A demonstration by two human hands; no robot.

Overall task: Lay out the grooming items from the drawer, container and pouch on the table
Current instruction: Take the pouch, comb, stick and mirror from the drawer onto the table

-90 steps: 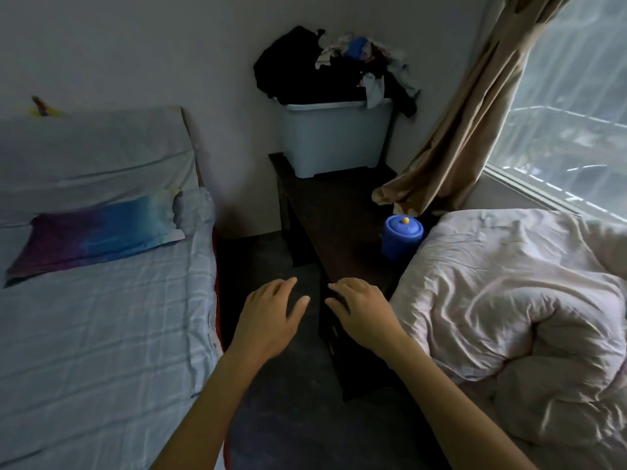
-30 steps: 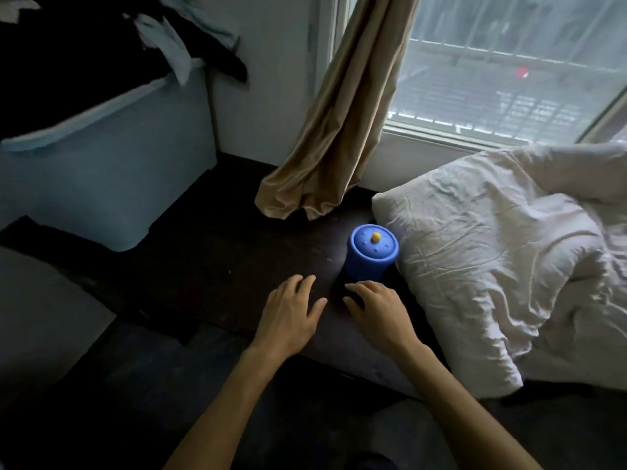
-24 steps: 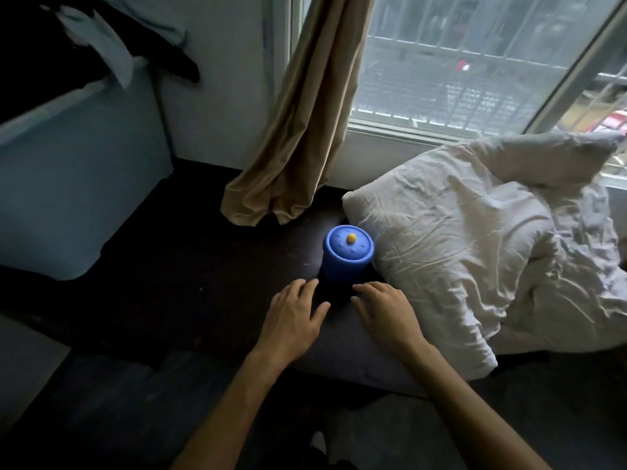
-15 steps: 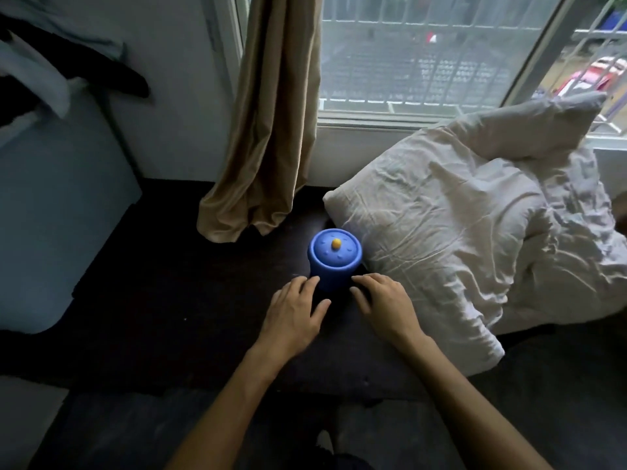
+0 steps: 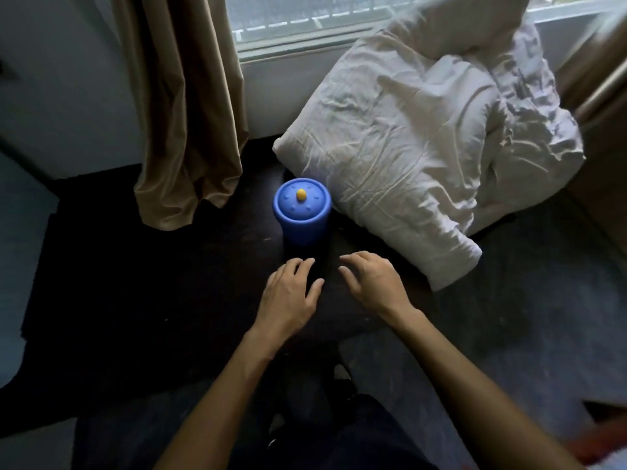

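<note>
Left grip (image 5: 288,296) and right grip (image 5: 373,283) bare; forearms (image 5: 217,395) unsleeved; dark trousers (image 5: 356,435).

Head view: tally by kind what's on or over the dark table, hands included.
blue container: 1
curtain: 1
duvet: 1
hands: 2 (left hand, right hand, both empty)
Total: 5

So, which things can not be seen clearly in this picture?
Head view, each:
Contents of the round blue plastic container: its lid with the yellow knob is on.
Any drawer of the dark wooden table: the front is in shadow, below the left hand and right hand.
The table's right end: the crumpled white duvet covers it.
Pouch: not in view.
</note>
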